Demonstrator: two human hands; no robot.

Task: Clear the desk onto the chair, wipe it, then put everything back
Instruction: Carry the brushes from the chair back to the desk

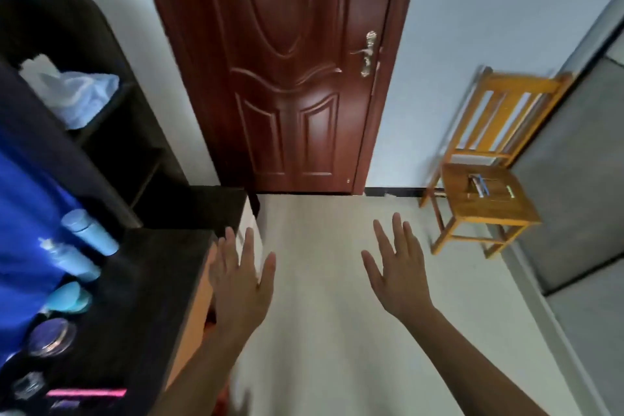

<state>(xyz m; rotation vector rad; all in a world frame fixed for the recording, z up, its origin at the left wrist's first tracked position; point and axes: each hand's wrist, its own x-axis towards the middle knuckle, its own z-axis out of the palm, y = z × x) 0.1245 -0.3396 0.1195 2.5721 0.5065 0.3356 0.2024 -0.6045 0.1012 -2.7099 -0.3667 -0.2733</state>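
Observation:
The dark desk (152, 287) fills the lower left. Along its left side stand two light blue bottles (89, 230), a turquoise round thing (69, 295), a round purple-lidded jar (50, 336) and a pink flat item (86, 392). A wooden chair (486, 192) stands at the right by the wall, with a few small items (479, 184) on its seat. My left hand (241, 280) hovers flat, fingers spread, just off the desk's right edge. My right hand (396, 275) is held out the same way over the floor. Neither hand holds anything.
A closed reddish-brown door (287, 71) is straight ahead. Dark shelves (111, 132) rise behind the desk, with a white plastic bag (72, 91) on one. A blue cloth surface (23, 230) lies at far left. Pale floor (337, 331) stretches between desk and chair.

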